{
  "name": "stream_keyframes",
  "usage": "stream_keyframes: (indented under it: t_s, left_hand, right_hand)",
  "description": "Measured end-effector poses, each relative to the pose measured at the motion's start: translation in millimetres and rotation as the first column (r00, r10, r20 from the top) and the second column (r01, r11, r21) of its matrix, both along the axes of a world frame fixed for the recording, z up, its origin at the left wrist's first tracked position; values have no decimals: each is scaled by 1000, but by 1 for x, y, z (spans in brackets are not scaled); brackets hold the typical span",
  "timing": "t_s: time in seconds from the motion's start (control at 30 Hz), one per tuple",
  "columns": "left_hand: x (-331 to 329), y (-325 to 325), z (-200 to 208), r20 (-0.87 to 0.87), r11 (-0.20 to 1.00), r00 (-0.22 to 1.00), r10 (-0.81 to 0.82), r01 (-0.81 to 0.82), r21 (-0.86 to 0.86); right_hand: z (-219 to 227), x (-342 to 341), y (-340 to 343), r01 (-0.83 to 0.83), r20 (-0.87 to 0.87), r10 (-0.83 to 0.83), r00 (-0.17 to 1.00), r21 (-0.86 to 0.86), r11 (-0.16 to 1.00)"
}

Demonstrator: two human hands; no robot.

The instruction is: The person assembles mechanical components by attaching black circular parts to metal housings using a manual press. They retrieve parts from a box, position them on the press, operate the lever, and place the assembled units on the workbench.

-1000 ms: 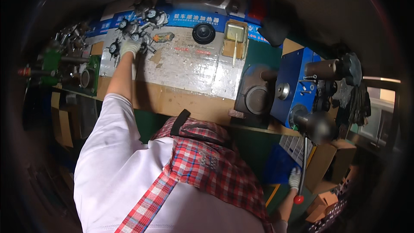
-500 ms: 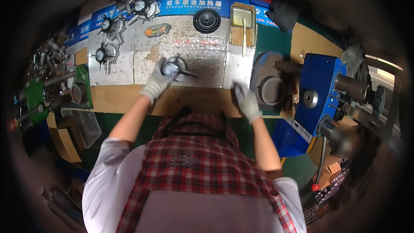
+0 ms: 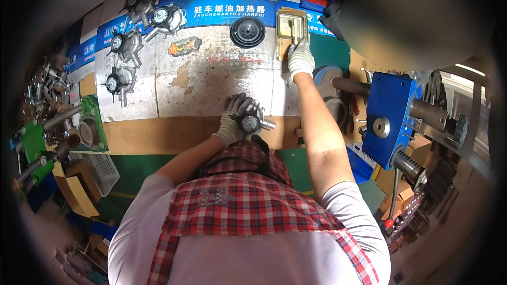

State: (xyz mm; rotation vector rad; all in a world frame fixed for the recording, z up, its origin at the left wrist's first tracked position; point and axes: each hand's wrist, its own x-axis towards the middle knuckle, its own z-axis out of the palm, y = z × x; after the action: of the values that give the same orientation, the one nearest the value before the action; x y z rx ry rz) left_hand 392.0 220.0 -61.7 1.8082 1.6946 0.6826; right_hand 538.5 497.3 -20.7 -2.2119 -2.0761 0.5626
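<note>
My left hand [image 3: 233,121], in a grey and white glove, is closed on a metal pump-like casting [image 3: 251,122] with a round black hub and a pipe stub. It holds the part near the table's front edge, close to my apron. My gloved right hand [image 3: 301,61] reaches to the far right and is closed around the handle of a pale brush [image 3: 292,25]. The brush's far end lies in a shallow tray of yellowish paste [image 3: 284,33]. My fingers hide most of the handle.
Several similar castings [image 3: 124,45] stand at the left of the sheet-covered table. A black round disc [image 3: 247,31] lies near the tray. Blue [image 3: 386,119] and green [image 3: 43,125] lever machines flank me. A blurred grey round shape [image 3: 417,21] covers the upper right.
My left hand has brought the casting right and nearer to my body. My right hand has moved from the front edge up to the tray and taken hold of the brush.
</note>
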Motion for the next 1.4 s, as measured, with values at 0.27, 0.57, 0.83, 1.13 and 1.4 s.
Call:
stream_keyframes:
  t_s: [0.27, 0.57, 0.83, 1.13, 1.4]
  left_hand:
    - [4, 8, -48, 413, 951, 866, 283, -310, -1]
    - [-56, -1, -44, 80, 973, 975, 208, -215, 82]
    - [-27, -6, -30, -218, 985, 961, 172, -162, 64]
    - [-33, 83, 97, 353, 854, 930, 102, 100, -511]
    - [-50, 60, 175, 437, 854, 900, 8, 221, -472]
  right_hand:
    - [-5, -14, 31, -62, -10, 62, 998, -136, 989]
    - [59, 12, -15, -133, 3, 134, 991, 136, 982]
    - [78, 67, -121, -70, -368, 110, 923, 120, 990]
    - [178, 65, -155, -441, -329, 510, 795, 263, 858]
    - [214, 46, -139, -848, 188, 849, 494, 317, 424]
